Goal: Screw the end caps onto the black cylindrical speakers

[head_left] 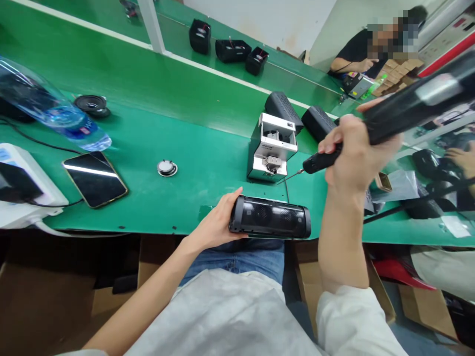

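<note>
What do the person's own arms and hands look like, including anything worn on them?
The left hand and right hand are bare, and both wrists look unadorned. The right sleeve is pale grey-white, loose and wrinkled, leaving the forearm uncovered. Only a pale sliver of the left sleeve shows.

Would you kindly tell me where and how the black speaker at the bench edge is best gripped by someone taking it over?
Probably around its free right end, coming from the right: the black speaker is long and runs left to right, and the left hand holds its left end. I'd stay low, since the right hand holds a screwdriver nearby.
</note>
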### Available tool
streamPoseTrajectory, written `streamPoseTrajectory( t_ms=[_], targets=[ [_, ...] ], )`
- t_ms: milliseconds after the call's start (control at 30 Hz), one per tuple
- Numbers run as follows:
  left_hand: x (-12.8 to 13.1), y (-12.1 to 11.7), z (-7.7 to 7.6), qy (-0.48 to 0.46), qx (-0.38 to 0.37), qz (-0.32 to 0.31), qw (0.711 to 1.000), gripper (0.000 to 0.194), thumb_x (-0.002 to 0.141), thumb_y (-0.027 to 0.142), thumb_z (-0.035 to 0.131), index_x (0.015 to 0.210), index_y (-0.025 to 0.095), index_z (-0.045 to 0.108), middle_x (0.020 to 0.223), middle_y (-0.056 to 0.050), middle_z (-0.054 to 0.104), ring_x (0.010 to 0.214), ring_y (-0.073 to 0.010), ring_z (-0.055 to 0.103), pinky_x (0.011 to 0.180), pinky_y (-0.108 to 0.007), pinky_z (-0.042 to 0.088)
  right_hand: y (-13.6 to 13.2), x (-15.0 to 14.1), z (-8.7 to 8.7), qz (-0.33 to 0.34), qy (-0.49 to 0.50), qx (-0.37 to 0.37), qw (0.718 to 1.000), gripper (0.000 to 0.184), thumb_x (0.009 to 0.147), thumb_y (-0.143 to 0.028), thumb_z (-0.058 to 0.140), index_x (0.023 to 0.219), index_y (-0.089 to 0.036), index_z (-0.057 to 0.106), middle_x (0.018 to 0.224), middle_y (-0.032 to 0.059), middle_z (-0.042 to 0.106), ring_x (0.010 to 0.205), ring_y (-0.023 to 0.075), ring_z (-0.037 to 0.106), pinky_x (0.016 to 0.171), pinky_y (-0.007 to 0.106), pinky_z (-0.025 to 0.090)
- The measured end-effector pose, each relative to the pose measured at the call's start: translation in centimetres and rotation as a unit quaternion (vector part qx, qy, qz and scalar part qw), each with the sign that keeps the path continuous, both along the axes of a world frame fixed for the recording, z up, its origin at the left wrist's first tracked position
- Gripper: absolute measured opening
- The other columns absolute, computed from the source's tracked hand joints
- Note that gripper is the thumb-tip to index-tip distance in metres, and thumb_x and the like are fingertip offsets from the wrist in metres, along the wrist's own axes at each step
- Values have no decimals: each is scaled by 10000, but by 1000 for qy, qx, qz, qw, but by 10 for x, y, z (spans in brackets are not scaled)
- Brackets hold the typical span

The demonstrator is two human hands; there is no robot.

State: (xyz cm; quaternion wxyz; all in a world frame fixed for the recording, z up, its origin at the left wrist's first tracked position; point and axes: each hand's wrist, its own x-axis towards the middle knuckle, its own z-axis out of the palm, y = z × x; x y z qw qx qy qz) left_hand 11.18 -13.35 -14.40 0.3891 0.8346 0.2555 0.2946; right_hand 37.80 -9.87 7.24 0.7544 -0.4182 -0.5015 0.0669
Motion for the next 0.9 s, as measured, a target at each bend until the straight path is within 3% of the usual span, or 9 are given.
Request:
streamPoseTrajectory(
  t_ms=[167,333,433,533,667,733,800,900],
  targets=[
    [0,2,-2,4,1,0,1000,1503,831,284,1056,1879,394,-15,1786,-213,447,1651,-490,503,1312,-708,519,-35,4,22,-39,23,60,997,168,903,-145,687,992,-282,647,592,-108,457,432,118,455,421,275,319],
    [0,2,-1,5,2,3,1000,1494,839,319,1056,1879,383,-15,1742,-212,481,1615,-480,537,1304,-705,523,4,-5,10,8,-1,127,992,251,969,-207,801,995,-297,568,617,-122,438,427,110,446,440,305,338],
    [-1,0,2,10,-7,9,1000,1479,842,333,1056,1879,386,2,1741,-204,486,1617,-474,541,1307,-685,526,36,-8,-2,23,-4,88,996,434,958,-518,920,1023,-331,533,667,-124,458,457,118,406,471,359,363],
    [-1,-1,4,13,-16,12,1000,1466,842,318,1054,1877,383,18,1721,-197,502,1612,-468,546,1304,-672,533,50,-7,-6,3,-17,14,1000,588,904,-817,863,1022,-362,509,682,-118,482,508,130,375,511,381,402],
    [-1,0,4,14,-17,6,1000,1473,834,294,1056,1872,381,14,1715,-204,498,1603,-467,545,1294,-690,537,45,-6,-1,-66,-58,-121,989,571,944,-878,761,1034,-403,458,716,-75,542,641,163,439,620,403,517],
    [-1,0,5,16,-17,4,1000,1480,832,292,1058,1871,380,8,1705,-205,508,1597,-469,548,1293,-695,535,41,-7,1,-77,-57,-131,987,588,929,-910,732,1020,-402,451,720,-70,534,637,164,431,610,404,524],
    [-1,1,5,20,-16,5,1000,1476,837,298,1054,1872,377,4,1717,-211,498,1607,-475,540,1299,-696,529,37,-8,1,-46,-44,-117,991,620,890,-928,756,996,-392,464,730,-72,535,593,146,404,563,402,510],
    [-1,1,6,23,-13,7,1000,1465,847,300,1045,1873,378,3,1740,-213,481,1625,-475,529,1310,-686,520,26,-10,2,-36,-35,-126,991,583,899,-842,830,972,-388,472,670,-80,503,563,138,387,518,386,479]
  ],
)
